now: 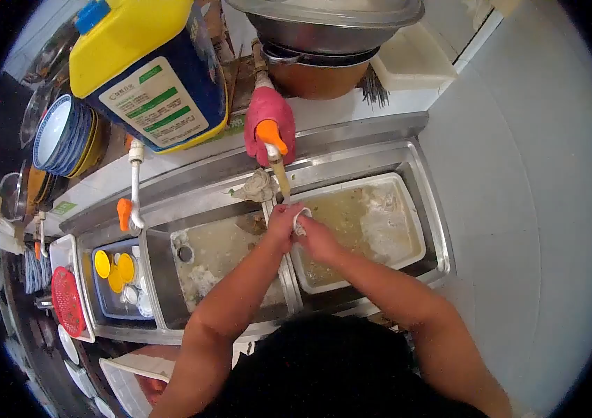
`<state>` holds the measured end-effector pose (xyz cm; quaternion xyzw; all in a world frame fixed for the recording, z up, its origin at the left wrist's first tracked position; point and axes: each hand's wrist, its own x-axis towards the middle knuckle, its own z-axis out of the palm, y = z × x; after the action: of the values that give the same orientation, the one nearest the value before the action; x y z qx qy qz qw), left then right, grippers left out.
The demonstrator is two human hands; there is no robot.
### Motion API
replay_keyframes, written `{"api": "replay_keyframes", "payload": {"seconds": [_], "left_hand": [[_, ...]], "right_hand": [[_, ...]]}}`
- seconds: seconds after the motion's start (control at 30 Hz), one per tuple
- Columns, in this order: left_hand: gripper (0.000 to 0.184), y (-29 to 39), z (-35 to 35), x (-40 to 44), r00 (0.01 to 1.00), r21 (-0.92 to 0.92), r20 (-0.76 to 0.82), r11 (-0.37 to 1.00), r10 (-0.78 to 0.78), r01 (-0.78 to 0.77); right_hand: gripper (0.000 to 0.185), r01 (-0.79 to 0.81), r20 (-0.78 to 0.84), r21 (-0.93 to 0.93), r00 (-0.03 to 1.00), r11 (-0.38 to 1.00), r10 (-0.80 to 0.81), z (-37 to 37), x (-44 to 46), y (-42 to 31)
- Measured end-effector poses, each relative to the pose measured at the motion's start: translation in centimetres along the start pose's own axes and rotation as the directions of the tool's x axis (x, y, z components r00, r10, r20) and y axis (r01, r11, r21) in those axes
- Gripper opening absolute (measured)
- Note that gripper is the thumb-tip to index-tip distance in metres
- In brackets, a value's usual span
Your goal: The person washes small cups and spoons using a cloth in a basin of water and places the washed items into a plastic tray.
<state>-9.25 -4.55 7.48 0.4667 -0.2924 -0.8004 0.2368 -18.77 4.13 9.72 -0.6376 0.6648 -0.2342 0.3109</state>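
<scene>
Under the spout of the middle tap (279, 174), both hands come together over the divider between two sinks. My left hand (283, 226) is closed on one side of a small bunched whitish cloth (301, 219). My right hand (317, 238) grips it from the other side, and the fingers hide much of it. Just right of the hands, a white tub (407, 209) of cloudy water with foam sits in the right sink. A crumpled grey-beige rag (258, 187) lies on the rim behind my left hand.
A pink glove (269, 118) covers the tap's body. Left are a sink of murky water (202, 251), a blue basin (104, 306) with yellow and white dishes, and a red strainer (67, 303). Behind stand a yellow-blue jug (150, 83), stacked bowls (59, 136) and a metal pot (324, 35).
</scene>
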Motion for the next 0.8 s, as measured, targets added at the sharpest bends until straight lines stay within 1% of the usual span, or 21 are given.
{"api": "replay_keyframes", "payload": {"seconds": [0.03,0.07,0.1,0.13,0.17,0.2,0.27,0.3,0.33,0.37,0.43,0.5,0.53,0.57,0.6,0.63,0.67,0.7,0.73,0.77,0.8], "left_hand": [[0.032,-1.0,-0.4,0.7,1.0,-0.022,-0.013,0.999,-0.025,0.025],[0.034,-1.9,-1.0,1.4,0.998,-0.044,-0.026,0.998,-0.052,0.051],[0.034,-1.9,-1.2,1.3,0.998,-0.042,-0.028,0.998,-0.055,0.054],[0.035,-1.5,-1.4,1.0,0.99,-0.211,0.018,0.968,-0.137,0.138],[0.036,-1.2,-1.5,0.8,0.975,-0.373,0.076,0.901,-0.207,0.22],[0.036,-0.3,-1.2,0.2,0.977,-0.378,0.069,0.901,-0.203,0.214],[0.036,1.3,-0.5,-1.1,0.937,-0.524,0.089,0.784,-0.339,0.333],[0.036,1.1,-0.7,-1.0,0.939,-0.528,0.085,0.784,-0.334,0.327],[0.036,0.6,-0.9,-0.5,0.939,-0.553,0.15,0.761,-0.309,0.338],[0.037,0.3,-1.0,-0.3,0.935,-0.575,0.214,0.737,-0.282,0.354],[0.036,0.6,-0.8,-0.6,0.93,-0.576,0.255,0.731,-0.264,0.365],[0.035,0.4,-1.0,-0.6,0.926,-0.579,0.292,0.725,-0.242,0.372],[0.037,-0.3,-1.1,-0.5,0.953,-0.469,0.236,0.836,-0.191,0.284],[0.04,-0.8,-1.2,-0.4,0.974,-0.342,0.187,0.921,-0.13,0.189],[0.04,-0.9,-0.9,-1.0,0.976,-0.35,0.181,0.919,-0.124,0.181],[0.047,-1.0,-0.8,-1.6,0.984,0.329,0.062,0.927,0.167,-0.178],[0.055,-1.2,-0.7,-2.2,0.884,0.854,0.148,0.394,0.444,-0.341],[0.055,-1.1,-0.7,-3.1,0.881,0.851,0.132,0.404,0.454,-0.335],[0.061,-0.8,-0.7,-4.0,0.853,0.832,0.206,0.373,0.48,-0.411],[0.067,-0.8,-0.9,-4.6,0.819,0.807,0.276,0.341,0.503,-0.482],[0.064,-1.3,-1.4,-4.7,0.814,0.791,0.258,0.37,0.521,-0.487]], "right_hand": [[0.033,-0.188,-0.067,0.279,0.975,0.942,0.214,0.2,-0.2,-0.3],[0.033,-0.188,-0.067,0.281,0.974,0.941,0.215,-0.1,-0.5,-0.2],[0.035,-0.178,-0.101,0.379,0.967,0.908,0.232,-0.4,-0.9,0.2],[0.037,-0.163,-0.131,0.472,0.959,0.866,0.252,-1.0,-1.3,0.3],[0.037,-0.164,-0.127,0.474,0.96,0.865,0.251,-2.0,-2.0,0.4],[0.039,-0.29,-0.1,0.607,0.896,0.74,0.433,-4.0,-2.7,0.0],[0.04,-0.39,-0.036,0.718,0.807,0.577,0.589,-5.6,-4.0,1.6],[0.036,-0.323,-0.09,0.753,0.813,0.574,0.575,-5.4,-4.6,3.5],[0.033,-0.254,-0.145,0.783,0.813,0.568,0.564,-5.1,-5.2,5.2],[0.033,-0.254,-0.145,0.782,0.814,0.569,0.562,-4.9,-5.9,6.5],[0.03,-0.363,-0.189,0.574,0.814,0.734,0.55,-4.5,-6.9,8.2],[0.03,-0.354,-0.16,0.614,0.82,0.706,0.55,-4.0,-7.5,8.6],[0.029,-0.345,-0.134,0.657,0.821,0.671,0.554,-3.8,-7.8,8.5],[0.029,-0.343,-0.131,0.653,0.827,0.675,0.547,-3.7,-8.0,8.4],[0.029,-0.345,-0.106,0.71,0.809,0.613,0.578,-3.7,-8.1,7.9],[0.028,-0.347,-0.076,0.761,0.791,0.548,0.607,-3.6,-8.4,7.4],[0.028,-0.351,-0.068,0.754,0.799,0.555,0.598,-2.9,-8.6,7.8],[0.031,-0.337,-0.108,0.733,0.8,0.591,0.59,-2.0,-8.7,8.7],[0.034,-0.32,-0.149,0.711,0.802,0.627,0.578,-1.7,-8.7,9.0],[0.034,-0.321,-0.141,0.701,0.813,0.637,0.565,-1.5,-8.8,9.3],[0.033,-0.372,-0.145,0.647,0.797,0.665,0.586,-1.4,-8.8,9.1]]}}
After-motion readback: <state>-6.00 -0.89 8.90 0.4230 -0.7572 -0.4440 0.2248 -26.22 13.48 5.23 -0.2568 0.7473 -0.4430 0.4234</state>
